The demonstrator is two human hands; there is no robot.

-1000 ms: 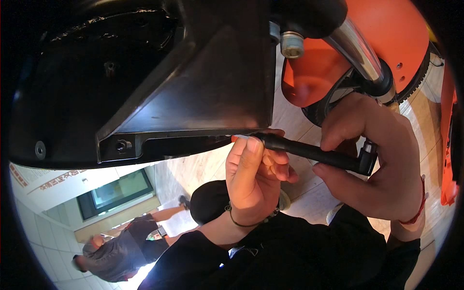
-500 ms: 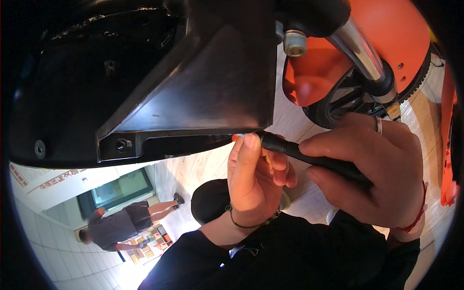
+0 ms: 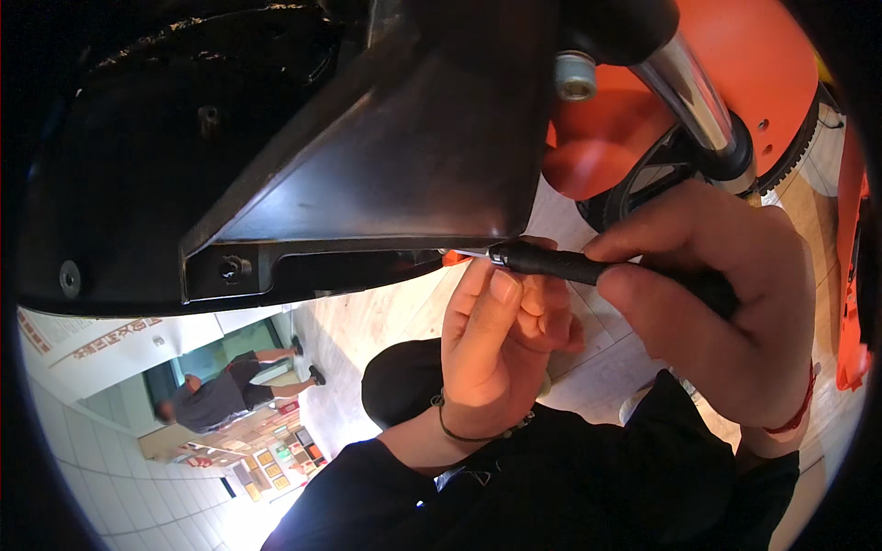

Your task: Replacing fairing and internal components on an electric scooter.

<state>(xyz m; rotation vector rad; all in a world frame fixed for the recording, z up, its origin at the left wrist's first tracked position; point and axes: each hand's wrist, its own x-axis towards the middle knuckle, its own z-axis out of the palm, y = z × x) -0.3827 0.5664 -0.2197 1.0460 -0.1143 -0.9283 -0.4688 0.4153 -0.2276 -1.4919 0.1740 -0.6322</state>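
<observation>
A slim screwdriver (image 3: 555, 264) with a black handle and thin metal shaft points left, its tip under the lower edge of a glossy black panel (image 3: 395, 174). My right hand (image 3: 735, 294) is closed around the handle's rear, thumb and forefinger pinching it. Close to the metal collar, my left hand (image 3: 491, 354) has its thumb and curled fingers around the front of the tool. Where the tip meets the part cannot be made out; a small orange-red piece shows beside it. Further left along the panel's lower edge sits a recessed bolt (image 3: 231, 268).
An orange fender (image 3: 735, 55), a silver fork tube (image 3: 689, 92) and a knobbly tyre (image 3: 797, 151) stand at upper right. Above my hands a large bolt (image 3: 576, 77) juts down. Another person (image 3: 220, 395) is in the background at lower left, beyond the wood-look floor (image 3: 367, 321).
My left thumb has slid down off the thin shaft, baring it and the collar. Both hands and the screwdriver have shifted slightly right. The person in the background has moved.
</observation>
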